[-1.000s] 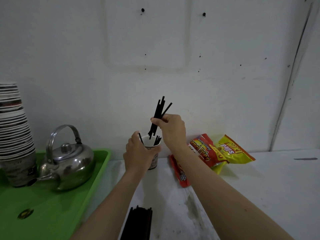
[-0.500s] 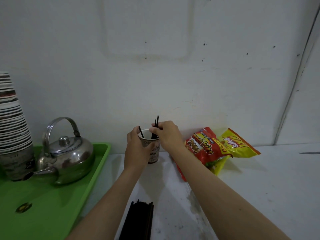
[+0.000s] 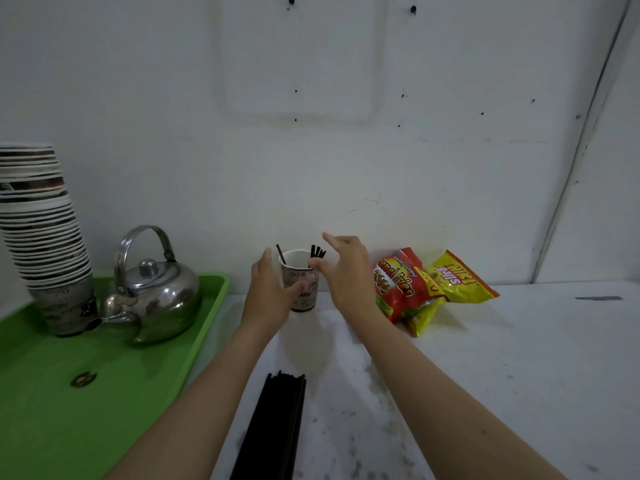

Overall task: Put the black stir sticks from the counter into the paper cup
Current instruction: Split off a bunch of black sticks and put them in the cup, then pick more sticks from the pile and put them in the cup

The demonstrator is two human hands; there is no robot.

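flanking the paper cup (image 3: 300,280) at the bench's (image 3: 519,358) back, left hand (image 3: 268,292) and right hand (image 3: 346,271) both show fingers apart, empty; remaining black stir sticks (image 3: 273,427) lie nearer the body, between the forearms, long axis pointing toward the cup.

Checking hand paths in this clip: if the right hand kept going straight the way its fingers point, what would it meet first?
The right hand, open, points up and away toward the wall behind the paper cup. Probably the wall first, though depth is unclear.
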